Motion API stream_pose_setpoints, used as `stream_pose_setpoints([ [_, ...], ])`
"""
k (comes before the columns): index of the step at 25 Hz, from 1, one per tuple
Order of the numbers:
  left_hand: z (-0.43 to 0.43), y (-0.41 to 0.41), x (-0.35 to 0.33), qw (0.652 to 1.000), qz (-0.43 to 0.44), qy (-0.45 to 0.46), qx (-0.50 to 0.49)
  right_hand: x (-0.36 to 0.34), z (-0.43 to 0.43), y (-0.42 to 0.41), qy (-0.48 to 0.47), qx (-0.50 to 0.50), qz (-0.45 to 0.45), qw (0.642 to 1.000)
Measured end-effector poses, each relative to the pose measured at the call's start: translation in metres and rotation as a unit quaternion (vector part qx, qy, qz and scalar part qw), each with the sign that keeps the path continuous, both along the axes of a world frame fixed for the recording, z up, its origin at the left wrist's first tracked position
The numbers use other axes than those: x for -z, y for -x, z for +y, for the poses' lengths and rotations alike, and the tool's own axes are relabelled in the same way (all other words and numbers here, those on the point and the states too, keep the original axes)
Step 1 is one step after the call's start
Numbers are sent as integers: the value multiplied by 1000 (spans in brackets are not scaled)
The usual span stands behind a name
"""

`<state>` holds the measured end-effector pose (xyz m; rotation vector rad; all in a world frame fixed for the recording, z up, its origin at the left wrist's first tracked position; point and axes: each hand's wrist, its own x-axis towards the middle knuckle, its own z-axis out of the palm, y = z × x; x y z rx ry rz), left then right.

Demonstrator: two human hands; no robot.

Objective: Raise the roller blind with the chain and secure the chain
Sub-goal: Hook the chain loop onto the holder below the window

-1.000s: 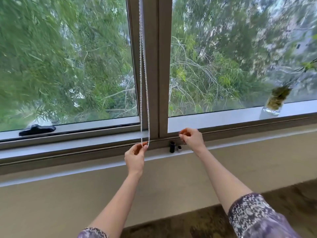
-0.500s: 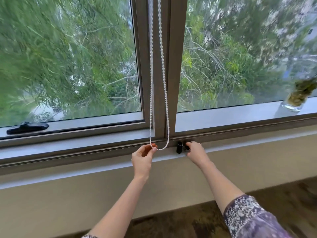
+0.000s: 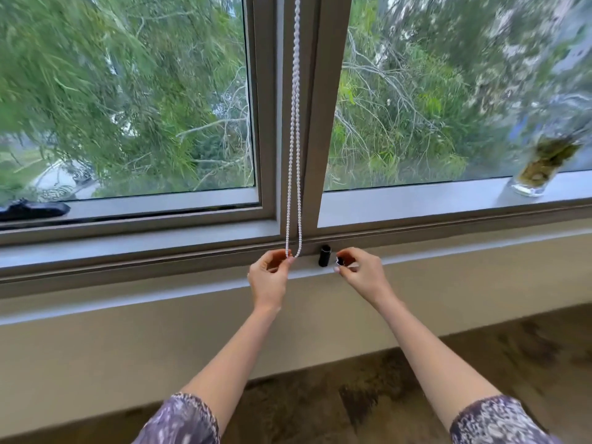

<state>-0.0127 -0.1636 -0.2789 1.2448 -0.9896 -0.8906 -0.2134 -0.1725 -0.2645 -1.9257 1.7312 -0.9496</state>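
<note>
One bead chain (image 3: 294,155) hangs upright down the mullion; our left hand (image 3: 269,277) pinches its bottom loop. The black holder (image 3: 324,256) lies at three o'clock, just beside the loop. Our right hand (image 3: 362,274) nips one small dark piece, details unclear. One jar (image 3: 538,168) stands at two o'clock.

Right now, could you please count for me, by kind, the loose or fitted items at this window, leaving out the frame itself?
White bead chain loop: 1
Black chain holder on the frame: 1
Small black piece at the right hand's fingertips: 1
Black window latch handle: 1
Glass vase with greenery: 1
Total: 5
</note>
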Motion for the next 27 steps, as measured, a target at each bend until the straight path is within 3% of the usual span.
stream_pose_setpoints([
  [7,15,18,2,1000,-23,9,19,-29,41,-40,80,-90,-69,990],
  [16,43,15,6,1000,2,16,23,-29,52,-64,127,-59,43,989],
  [21,52,8,6,999,-6,11,38,-32,62,-74,150,-82,38,984],
  [27,59,4,3,999,1,6,49,-32,63,-78,107,-90,76,987],
])
